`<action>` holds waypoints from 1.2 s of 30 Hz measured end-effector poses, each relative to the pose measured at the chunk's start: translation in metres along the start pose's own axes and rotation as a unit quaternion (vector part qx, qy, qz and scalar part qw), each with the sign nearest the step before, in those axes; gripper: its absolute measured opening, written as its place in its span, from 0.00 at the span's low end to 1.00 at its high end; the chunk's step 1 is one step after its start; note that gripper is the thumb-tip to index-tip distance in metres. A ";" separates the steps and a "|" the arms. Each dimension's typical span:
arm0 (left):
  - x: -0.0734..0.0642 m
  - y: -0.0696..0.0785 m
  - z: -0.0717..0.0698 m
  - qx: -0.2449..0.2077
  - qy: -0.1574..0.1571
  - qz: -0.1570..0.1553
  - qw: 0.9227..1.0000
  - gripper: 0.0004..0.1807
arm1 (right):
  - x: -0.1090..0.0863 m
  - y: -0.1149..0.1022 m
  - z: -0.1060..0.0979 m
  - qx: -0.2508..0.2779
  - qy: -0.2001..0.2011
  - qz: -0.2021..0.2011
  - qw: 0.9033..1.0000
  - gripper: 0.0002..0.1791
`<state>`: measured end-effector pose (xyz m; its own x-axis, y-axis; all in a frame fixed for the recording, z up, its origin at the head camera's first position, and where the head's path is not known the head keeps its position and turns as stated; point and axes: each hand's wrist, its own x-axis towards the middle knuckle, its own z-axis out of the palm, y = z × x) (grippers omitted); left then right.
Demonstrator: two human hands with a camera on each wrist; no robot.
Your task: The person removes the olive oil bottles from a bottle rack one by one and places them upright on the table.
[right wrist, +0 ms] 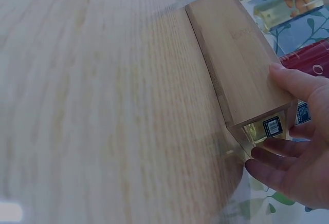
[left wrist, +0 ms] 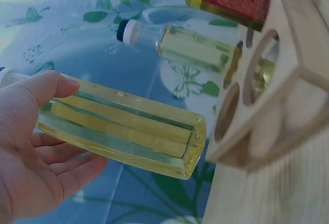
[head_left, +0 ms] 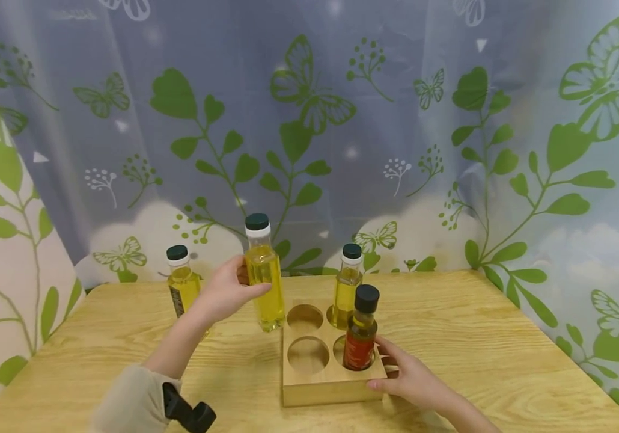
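My left hand point(head_left: 229, 293) grips an oil bottle point(head_left: 266, 273) of clear yellow oil with a dark green cap, its base beside the left edge of a wooden bottle rack point(head_left: 331, 392). In the left wrist view, thumb and fingers lie round the held bottle point(left wrist: 128, 129). At the rack's front right corner is my right hand point(head_left: 412, 377), with its thumb on the front panel and fingers along the open side. A dark-capped bottle with a red label point(head_left: 360, 346) stands in the front right hole. Behind it, another yellow oil bottle point(head_left: 346, 291) occupies the back right hole.
A further yellow oil bottle point(head_left: 184, 282) stands on the wooden table point(head_left: 450, 313), partly hidden behind my left forearm. Two round holes on the rack's left side hold nothing. A patterned curtain point(head_left: 374, 132) hangs behind the table.
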<state>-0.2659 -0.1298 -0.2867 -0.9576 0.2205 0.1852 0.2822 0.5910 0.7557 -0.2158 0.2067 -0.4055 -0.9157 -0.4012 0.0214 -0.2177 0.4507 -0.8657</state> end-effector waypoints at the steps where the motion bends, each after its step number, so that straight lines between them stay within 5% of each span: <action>1: -0.004 -0.003 -0.003 0.007 -0.003 -0.008 1.000 0.31 | 0.000 0.000 0.000 0.000 0.000 0.000 1.000 0.48; 8: -0.028 -0.027 -0.018 0.047 -0.008 -0.040 0.998 0.50 | -0.001 0.001 -0.001 0.000 -0.001 0.003 1.000 0.48; 15: -0.051 -0.047 -0.029 0.039 -0.009 -0.048 0.998 0.37 | -0.001 0.004 0.000 0.004 -0.003 0.006 1.000 0.48; 36: -0.085 -0.108 -0.056 0.056 0.003 -0.107 0.993 0.42 | 0.001 0.002 0.000 0.005 -0.001 -0.003 1.000 0.49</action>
<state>-0.2184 -0.2562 -0.3490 -0.9966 0.0767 0.0312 0.0764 0.7069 0.7032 -0.2172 0.2073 -0.4068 -0.9137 -0.4056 0.0264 -0.2202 0.4394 -0.8709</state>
